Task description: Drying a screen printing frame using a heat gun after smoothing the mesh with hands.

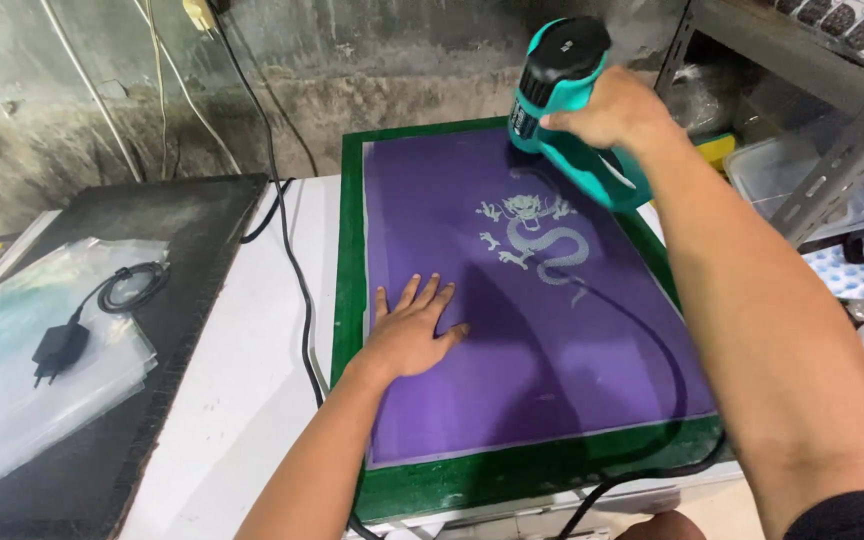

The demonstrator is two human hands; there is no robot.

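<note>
Two hands are in use over one printing screen. The screen, a green frame with purple mesh and a pale dragon stencil, is laid flat on the white bench, centre of view, its far edge near the wall. The left hand is spread flat, fingers splayed, palm pressed on the mesh near the left rail; nothing is grasped, the frame is probably just steadied against sliding. The right hand is wrapped tight round the handle of a teal heat gun; a full closed grip, nozzle hidden but seemingly pointed down at the far part of the mesh, just beyond the dragon. The gun is held off the mesh, not touching, likely so the surface is warmed without scorching.

The gun's black cord is draped across the right side of the mesh and off the near edge; it lies on the work surface and could drag. A second black cable is run along the bench just left of the frame. Further left, a dark board carries clear plastic sheets and a black plug adapter with coiled lead. At the right, a metal shelf rack with plastic tubs is crowded close to the right arm, limiting swing room.
</note>
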